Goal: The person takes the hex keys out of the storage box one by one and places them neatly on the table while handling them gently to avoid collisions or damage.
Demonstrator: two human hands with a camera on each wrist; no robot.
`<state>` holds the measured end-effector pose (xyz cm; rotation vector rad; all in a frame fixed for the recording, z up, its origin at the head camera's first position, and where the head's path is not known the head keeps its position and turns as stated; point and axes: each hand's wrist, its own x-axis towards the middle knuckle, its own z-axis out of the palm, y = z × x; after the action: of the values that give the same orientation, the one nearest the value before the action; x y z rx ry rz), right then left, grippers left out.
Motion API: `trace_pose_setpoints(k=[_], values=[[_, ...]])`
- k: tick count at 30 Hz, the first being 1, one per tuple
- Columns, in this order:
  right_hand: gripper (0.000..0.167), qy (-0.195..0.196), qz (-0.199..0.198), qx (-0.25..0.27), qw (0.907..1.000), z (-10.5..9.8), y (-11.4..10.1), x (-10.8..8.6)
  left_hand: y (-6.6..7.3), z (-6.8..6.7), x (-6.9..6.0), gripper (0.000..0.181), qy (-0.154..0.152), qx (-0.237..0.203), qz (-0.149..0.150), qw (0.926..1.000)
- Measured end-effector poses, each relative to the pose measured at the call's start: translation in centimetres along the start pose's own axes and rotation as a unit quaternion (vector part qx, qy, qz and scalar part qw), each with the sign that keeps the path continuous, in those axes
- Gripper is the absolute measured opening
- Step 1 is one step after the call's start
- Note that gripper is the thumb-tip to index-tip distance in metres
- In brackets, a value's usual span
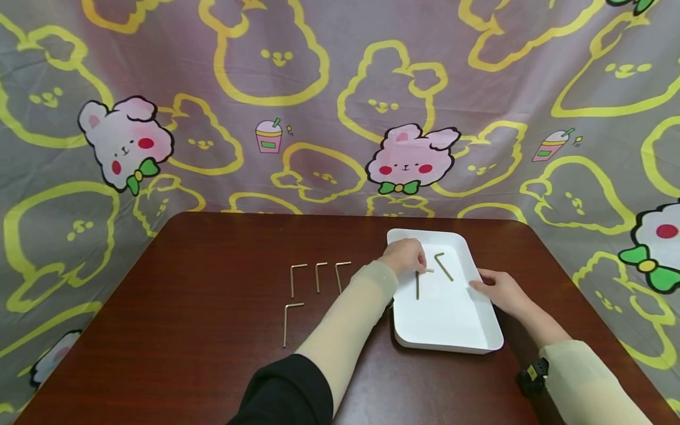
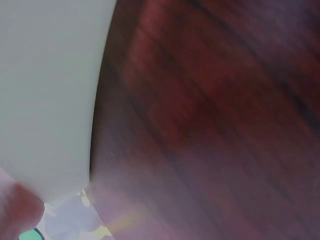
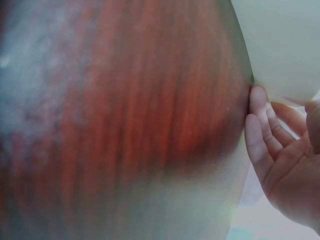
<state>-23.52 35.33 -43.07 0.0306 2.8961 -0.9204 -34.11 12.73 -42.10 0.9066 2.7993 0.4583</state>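
Note:
A white tray (image 1: 446, 321) stands on the right of the table, its wall also showing in the left wrist view. My left hand (image 1: 405, 256) reaches over its left side and pinches a brass-coloured hex key (image 1: 417, 288) at the bend, inside the tray. Another hex key (image 1: 445, 268) lies in the tray just right of it. My right hand (image 1: 504, 290) holds the tray's right wall, thumb over the rim. In the right wrist view the fingers (image 3: 257, 137) of that hand press the outside of the wall. The left fingertips are partly hidden.
Left of the tray, several hex keys lie on the brown table (image 1: 175, 330): three in a row, including one (image 1: 293, 282) at the left, and one (image 1: 285, 327) nearer. A patterned cloth (image 1: 319, 130) hangs behind the table.

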Motion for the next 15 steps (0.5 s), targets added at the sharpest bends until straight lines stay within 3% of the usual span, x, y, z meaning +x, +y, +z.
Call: trace_pose_setpoints(k=[7, 15], values=[[0.058, 0.002, 0.001, 0.0, 1.0, 0.01, -0.09, 0.02, -0.24, 0.0, -0.31, 0.011, -0.006, -0.001, 0.039, 0.9992], [0.06, -0.003, 0.008, 0.001, 1.0, 0.05, -0.01, 0.0, -0.78, 0.2, -0.11, 0.011, 0.017, -0.03, 0.084, 0.9959]])
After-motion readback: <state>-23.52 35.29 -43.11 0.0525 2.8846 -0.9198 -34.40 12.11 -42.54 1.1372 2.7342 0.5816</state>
